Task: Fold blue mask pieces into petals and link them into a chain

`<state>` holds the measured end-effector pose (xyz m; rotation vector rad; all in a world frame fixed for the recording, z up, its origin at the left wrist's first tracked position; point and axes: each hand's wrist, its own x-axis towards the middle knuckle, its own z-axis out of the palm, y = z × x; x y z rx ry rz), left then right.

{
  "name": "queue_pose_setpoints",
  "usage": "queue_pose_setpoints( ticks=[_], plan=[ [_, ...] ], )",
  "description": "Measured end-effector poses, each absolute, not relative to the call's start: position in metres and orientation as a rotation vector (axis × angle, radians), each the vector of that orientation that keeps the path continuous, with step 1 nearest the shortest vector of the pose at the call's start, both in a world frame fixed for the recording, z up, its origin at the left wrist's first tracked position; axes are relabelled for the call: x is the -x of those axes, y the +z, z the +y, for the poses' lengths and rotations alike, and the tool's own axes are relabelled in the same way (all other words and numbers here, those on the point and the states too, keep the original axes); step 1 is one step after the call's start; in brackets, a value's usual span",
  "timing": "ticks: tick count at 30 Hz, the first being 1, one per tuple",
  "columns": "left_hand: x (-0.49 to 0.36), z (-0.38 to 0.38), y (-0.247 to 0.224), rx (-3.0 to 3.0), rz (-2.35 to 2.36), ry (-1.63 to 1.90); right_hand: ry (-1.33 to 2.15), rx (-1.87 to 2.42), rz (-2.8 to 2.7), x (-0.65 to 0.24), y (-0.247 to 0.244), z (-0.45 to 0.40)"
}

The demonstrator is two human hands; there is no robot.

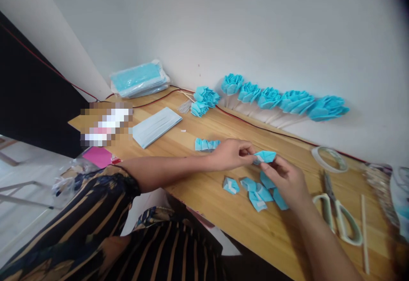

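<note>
Between my two hands is a small folded blue petal piece [268, 156] with a strip of white on its near side. My left hand [231, 154] pinches its left end between thumb and finger. The right end is gripped by the fingers and thumb of my right hand [287, 181]. Below them on the table lie several more folded blue pieces [258, 195], some overlapping and partly hidden by my right hand. A single folded piece [231, 185] sits slightly apart to their left. Behind my left wrist is a short row of joined blue folds [206, 144].
Finished blue flowers [270, 97] lean along the wall, with others [204, 97] lying left of them. A flat stack of face masks [157, 126] and a bagged stack [139, 79] are at left. Right are a tape roll [330, 160], scissors [338, 212] and a white stick [364, 234].
</note>
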<state>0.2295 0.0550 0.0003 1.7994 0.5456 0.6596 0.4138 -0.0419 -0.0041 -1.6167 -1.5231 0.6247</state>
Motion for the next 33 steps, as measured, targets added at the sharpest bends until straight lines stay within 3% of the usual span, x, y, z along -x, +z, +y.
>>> queue_pose_setpoints(
  ticks=[16, 33],
  plan=[
    [-0.228, 0.063, -0.003, -1.815, 0.51, 0.738, 0.393, 1.729, -1.485, -0.424, -0.004, -0.042],
    [-0.227, 0.059, -0.002, -1.85, 0.598, 0.611, 0.543, 1.689, -1.555, -0.401, 0.006, -0.041]
  ],
)
